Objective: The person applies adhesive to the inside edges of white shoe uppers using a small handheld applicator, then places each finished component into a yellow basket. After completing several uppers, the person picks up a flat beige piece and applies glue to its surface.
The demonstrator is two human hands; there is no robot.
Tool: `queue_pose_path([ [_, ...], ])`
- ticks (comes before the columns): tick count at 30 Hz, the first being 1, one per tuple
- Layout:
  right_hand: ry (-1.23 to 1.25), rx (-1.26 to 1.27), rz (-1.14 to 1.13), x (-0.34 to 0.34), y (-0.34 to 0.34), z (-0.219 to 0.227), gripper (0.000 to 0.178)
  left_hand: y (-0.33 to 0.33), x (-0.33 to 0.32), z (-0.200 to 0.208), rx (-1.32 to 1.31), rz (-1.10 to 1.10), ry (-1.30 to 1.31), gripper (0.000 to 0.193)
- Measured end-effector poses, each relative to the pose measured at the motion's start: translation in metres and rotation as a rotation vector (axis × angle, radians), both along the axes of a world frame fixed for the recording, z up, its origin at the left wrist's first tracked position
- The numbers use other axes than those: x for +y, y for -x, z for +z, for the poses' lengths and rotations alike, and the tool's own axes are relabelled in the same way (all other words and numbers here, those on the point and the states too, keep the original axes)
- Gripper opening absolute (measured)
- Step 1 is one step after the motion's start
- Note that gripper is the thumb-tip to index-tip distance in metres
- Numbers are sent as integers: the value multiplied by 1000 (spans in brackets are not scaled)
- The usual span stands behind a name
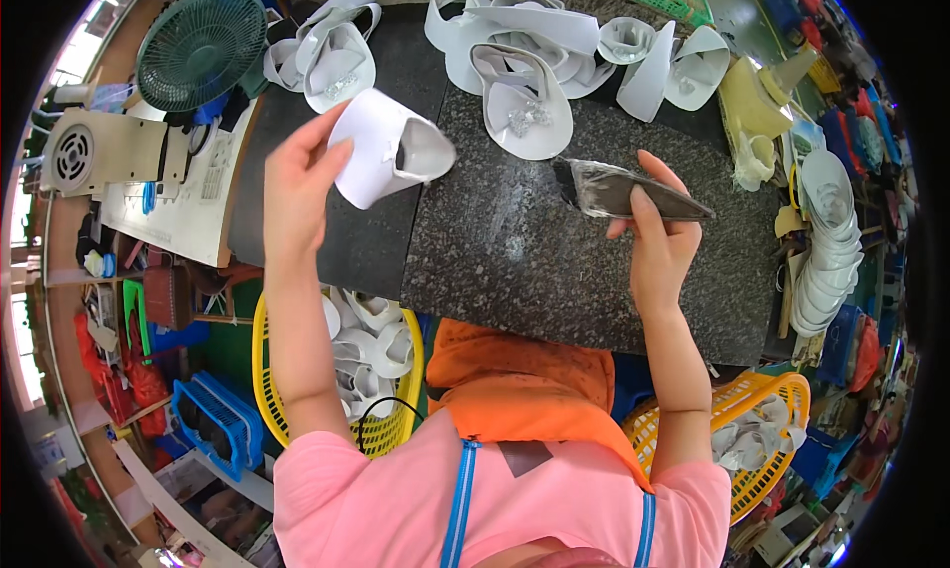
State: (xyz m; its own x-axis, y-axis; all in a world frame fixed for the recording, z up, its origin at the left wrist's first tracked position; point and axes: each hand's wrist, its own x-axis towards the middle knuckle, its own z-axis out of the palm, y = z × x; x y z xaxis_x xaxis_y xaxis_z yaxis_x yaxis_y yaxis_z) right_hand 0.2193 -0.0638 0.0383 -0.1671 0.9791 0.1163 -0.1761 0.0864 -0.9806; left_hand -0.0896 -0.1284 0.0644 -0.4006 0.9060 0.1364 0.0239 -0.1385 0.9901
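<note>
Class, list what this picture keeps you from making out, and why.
Head view:
Left hand: some fingertips, hidden behind the white piece.
Dark flat tool: part of it, covered by the right hand.
Left yellow basket: part, behind the left forearm.
Green basket: far part, cut off by top edge.

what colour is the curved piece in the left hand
The curved piece is white outside, as the head view shows.
</note>
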Motion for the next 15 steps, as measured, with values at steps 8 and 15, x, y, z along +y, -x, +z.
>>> queue_pose_path([
  [8, 139, 36, 172, -29, 32, -11, 28, -30, -54, -72, -533, 351, -95, 32],
  [15, -411, -297, 428, -41, 67, -19, 34, -46, -67, -90, -685, 324, -123, 30],
])
